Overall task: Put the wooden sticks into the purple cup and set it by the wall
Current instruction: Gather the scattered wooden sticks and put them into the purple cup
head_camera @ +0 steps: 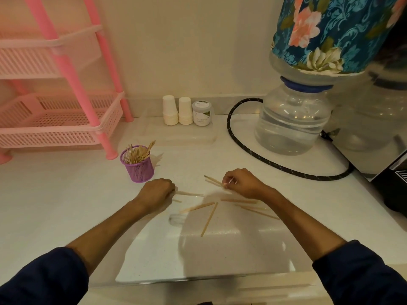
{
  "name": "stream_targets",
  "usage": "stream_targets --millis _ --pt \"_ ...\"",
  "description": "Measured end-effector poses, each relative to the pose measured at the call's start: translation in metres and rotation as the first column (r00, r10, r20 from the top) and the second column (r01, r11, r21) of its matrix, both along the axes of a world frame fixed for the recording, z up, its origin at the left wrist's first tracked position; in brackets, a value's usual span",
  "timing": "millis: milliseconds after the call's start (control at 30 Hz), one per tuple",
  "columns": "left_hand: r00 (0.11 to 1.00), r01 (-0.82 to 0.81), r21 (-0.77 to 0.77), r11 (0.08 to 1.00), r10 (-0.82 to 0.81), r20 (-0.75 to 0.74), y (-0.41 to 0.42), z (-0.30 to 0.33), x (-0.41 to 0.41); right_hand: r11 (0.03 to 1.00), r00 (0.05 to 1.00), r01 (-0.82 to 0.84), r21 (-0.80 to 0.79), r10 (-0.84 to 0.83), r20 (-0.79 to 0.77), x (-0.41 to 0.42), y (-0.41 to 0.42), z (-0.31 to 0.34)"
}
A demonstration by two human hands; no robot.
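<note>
Right hand [242, 183] fingers [228, 180] round sticks [212, 181]

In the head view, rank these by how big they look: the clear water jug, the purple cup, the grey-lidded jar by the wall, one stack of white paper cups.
1. Clear water jug, by far.
2. Purple cup, though it stands nearer the camera.
3. Grey-lidded jar and a stack of white paper cups look alike; not ranked.
</note>
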State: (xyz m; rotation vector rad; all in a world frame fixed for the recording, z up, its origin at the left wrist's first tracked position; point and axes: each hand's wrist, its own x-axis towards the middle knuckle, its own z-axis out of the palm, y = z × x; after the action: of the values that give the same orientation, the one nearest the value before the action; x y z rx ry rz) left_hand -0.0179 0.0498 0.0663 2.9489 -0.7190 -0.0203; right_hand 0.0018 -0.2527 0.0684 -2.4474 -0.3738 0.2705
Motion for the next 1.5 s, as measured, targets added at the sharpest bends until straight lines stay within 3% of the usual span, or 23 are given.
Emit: stream_targets --millis 100,200,267,400,567,800,933,1100,1400,1500 --pt "0.998 -0.037 -0.105 0.994 0.043 0.052 0.006 0.019 0.009 0.987 0.997 0.072 0.145 -0.070 -0.017 0.006 -0.004 0.010" --pt "0.989 -0.096 -0.362 0.927 0.129 0.067 0.015 0.041 0.018 0.897 0.985 0.174 0.407 -0.153 -0.085 0.016 -0.004 0.022" --pt "0.981 -0.169 -0.579 0.798 0.191 -0.023 0.018 0.057 0.021 0.787 0.968 0.251 0.563 -0.194 -0.159 0.023 0.000 0.029" --pt "0.962 -0.248 -0.883 0.399 0.206 -0.177 0.022 0.080 0.027 0.541 0.932 0.362 0.759 -0.236 -0.277 0.035 0.017 0.041" --pt "0.959 -0.189 -0.964 0.185 0.244 -0.141 0.043 0.108 0.041 0.212 0.916 0.386 0.898 -0.200 -0.347 0.052 0.057 0.062" --pt "0.917 -0.129 -0.986 0.109 0.393 -0.076 0.085 0.129 0.063 0.001 0.921 0.335 0.942 -0.213 -0.327 0.072 0.153 0.096" --pt "0.895 -0.160 -0.978 0.133 0.437 -0.087 0.094 0.114 0.071 0.034 0.917 0.311 0.950 -0.274 -0.290 0.080 0.205 0.099" --pt "0.869 -0.231 -0.958 0.170 0.480 -0.124 0.097 0.083 0.074 0.282 0.881 0.286 0.916 -0.452 -0.136 0.085 0.251 0.074" --pt "0.859 -0.264 -0.943 0.204 0.494 -0.134 0.085 0.051 0.071 0.472 0.910 0.126 0.873 -0.404 0.088 0.081 0.279 0.036" --pt "0.845 -0.251 -0.934 0.255 0.529 -0.083 0.082 0.045 0.069 0.543 0.917 0.099 0.834 -0.376 0.135 0.081 0.277 0.029"
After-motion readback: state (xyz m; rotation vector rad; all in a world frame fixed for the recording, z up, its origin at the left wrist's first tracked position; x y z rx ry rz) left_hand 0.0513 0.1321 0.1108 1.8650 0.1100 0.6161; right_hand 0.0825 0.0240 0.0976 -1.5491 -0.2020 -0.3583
